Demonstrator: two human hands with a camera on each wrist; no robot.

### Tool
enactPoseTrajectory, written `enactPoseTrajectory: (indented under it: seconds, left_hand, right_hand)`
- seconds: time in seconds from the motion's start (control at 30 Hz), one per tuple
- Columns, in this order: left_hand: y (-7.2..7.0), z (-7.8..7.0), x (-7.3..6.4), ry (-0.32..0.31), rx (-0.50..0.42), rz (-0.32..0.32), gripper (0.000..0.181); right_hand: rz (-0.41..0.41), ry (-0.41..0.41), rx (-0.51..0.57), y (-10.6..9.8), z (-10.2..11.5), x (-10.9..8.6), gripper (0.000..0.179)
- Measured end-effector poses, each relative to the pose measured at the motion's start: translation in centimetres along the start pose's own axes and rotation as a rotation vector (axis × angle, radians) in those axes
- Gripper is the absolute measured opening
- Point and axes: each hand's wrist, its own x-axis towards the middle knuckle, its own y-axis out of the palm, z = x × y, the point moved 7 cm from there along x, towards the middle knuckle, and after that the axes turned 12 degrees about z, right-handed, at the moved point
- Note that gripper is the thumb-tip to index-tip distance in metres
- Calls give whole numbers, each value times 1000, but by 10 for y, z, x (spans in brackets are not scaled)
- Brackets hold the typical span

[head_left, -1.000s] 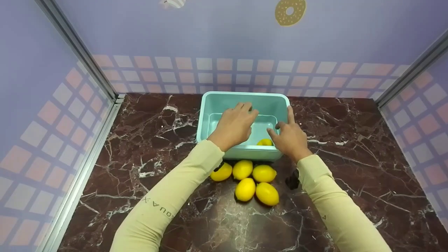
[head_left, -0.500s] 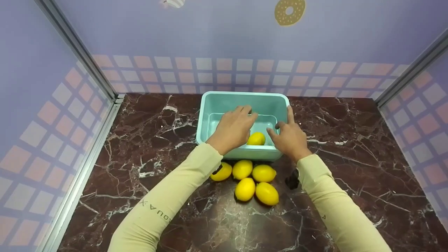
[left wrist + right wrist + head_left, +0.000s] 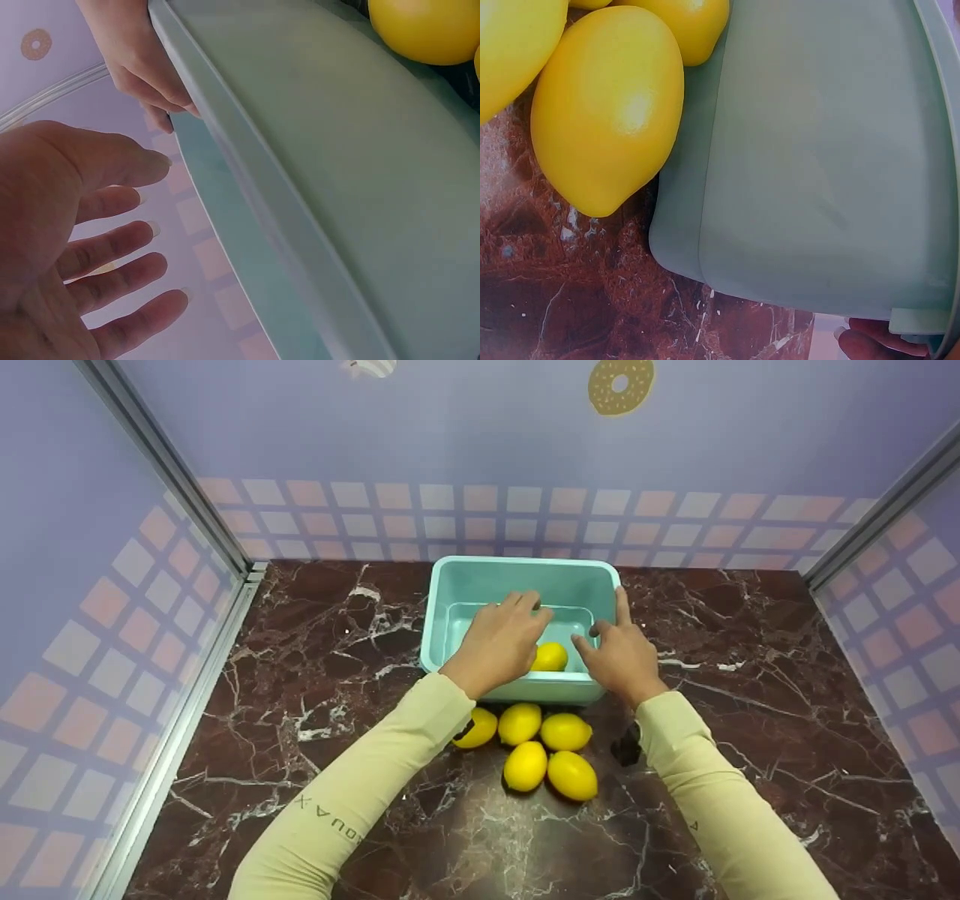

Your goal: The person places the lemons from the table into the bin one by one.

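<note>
Over the inside of a light teal plastic bin (image 3: pixel 525 688), my left hand (image 3: pixel 499 634) hovers with nothing in it. Its fingers (image 3: pixel 120 244) spread loosely in the left wrist view. Beside it, one lemon (image 3: pixel 552 657) lies on the bin's floor near the front wall, partly covered by this hand. My right hand (image 3: pixel 622 656) holds the bin's right rim, thumb on the inner side and index finger stretched along the rim. Fingertips (image 3: pixel 870 341) show below the rim in the right wrist view.
Several more lemons (image 3: pixel 572 775) sit clustered on the dark red marble table (image 3: pixel 360 825), close to the bin's front wall. The leftmost lemon (image 3: pixel 478 727) is partly hidden by the left wrist. A patterned wall (image 3: pixel 480 450) rises behind the bin.
The lemon inside the bin has shifted left and come further into sight. My left hand has drawn slightly nearer and down. The right hand and bin stay put.
</note>
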Motion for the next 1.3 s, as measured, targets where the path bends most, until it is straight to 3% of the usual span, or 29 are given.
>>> enactPoseTrajectory:
  seconds: [0.47, 1.3]
  left_hand:
    - [-1, 1, -8, 9, -56, -25, 33]
    - [-2, -4, -24, 35, -61, -90, 35]
  right_hand:
    - [-7, 2, -2, 0, 0, 0, 54]
    - [0, 21, 7, 0, -2, 1, 54]
